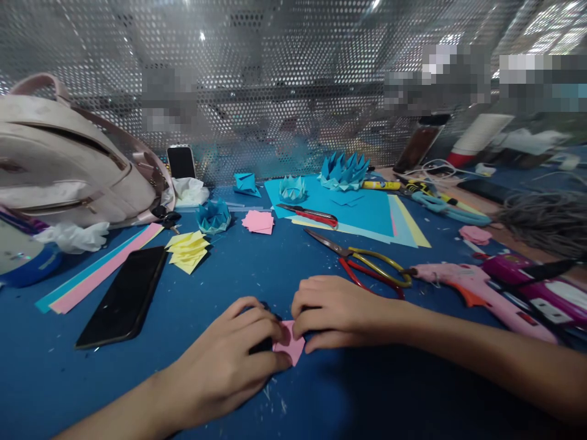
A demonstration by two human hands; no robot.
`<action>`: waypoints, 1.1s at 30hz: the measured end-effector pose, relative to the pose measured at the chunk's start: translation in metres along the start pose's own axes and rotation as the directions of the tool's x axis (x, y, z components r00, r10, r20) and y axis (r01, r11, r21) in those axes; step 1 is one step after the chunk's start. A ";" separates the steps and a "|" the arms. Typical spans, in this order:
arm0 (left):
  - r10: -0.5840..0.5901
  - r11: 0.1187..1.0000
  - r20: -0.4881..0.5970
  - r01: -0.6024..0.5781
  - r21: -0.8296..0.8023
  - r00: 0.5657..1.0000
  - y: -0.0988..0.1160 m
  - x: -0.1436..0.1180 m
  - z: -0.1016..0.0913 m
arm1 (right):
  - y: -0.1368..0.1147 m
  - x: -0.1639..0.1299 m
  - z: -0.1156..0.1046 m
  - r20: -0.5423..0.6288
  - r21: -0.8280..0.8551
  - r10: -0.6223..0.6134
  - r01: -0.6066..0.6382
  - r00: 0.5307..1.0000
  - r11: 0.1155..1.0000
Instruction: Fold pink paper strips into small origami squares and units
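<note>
A small pink paper piece [290, 348] lies on the blue tabletop between my hands. From the left, my left hand [243, 348] pinches its edge, thumb below and fingers above. My right hand [328, 311] has curled fingertips on the paper's upper right side; parts of the paper are hidden under both hands. Beyond them sit a stack of pink paper squares [259, 222] and a fanned pile of yellow paper pieces [188, 250]. Scissors [353, 256] with red and yellow handles lie half-spread past my right hand.
A black phone [123, 299] and paper strips [103, 269] lie left. Folded blue paper flowers [343, 172] and a red cutter [316, 215] rest on paper sheets [367, 211]. A pink glue gun [486, 293] lies right. A backpack [68, 165] stands back left.
</note>
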State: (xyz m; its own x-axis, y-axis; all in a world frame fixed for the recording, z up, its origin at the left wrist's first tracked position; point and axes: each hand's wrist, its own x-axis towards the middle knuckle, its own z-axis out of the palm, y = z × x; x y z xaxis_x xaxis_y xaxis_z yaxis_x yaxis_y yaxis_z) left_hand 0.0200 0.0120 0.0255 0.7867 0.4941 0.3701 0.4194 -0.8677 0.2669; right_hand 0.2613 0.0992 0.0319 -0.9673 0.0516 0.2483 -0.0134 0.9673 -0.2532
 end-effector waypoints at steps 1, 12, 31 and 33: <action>-0.001 1.000 0.006 0.001 0.005 1.000 0.001 0.000 0.000 | 0.000 0.001 -0.001 0.023 0.014 0.016 -0.016 1.000 1.000; 0.043 0.999 0.062 -0.045 0.031 0.997 0.003 -0.001 -0.001 | -0.008 0.007 -0.003 0.087 0.205 0.075 -0.091 0.993 0.974; 0.048 0.998 0.010 -0.049 0.030 0.999 0.000 -0.001 0.003 | -0.009 0.013 0.002 0.153 -0.192 -0.073 0.103 0.986 0.976; 0.051 0.998 0.001 -0.051 0.026 0.999 0.000 0.000 0.003 | -0.009 0.013 0.003 0.154 -0.201 -0.094 0.124 0.984 0.972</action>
State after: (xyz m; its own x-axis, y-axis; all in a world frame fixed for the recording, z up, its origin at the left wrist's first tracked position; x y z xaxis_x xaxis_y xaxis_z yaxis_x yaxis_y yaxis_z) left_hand 0.0211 0.0117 0.0227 0.8073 0.4494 0.3825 0.3904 -0.8927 0.2250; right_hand 0.2477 0.0901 0.0347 -0.9892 -0.0780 0.1238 -0.0820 0.9963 -0.0273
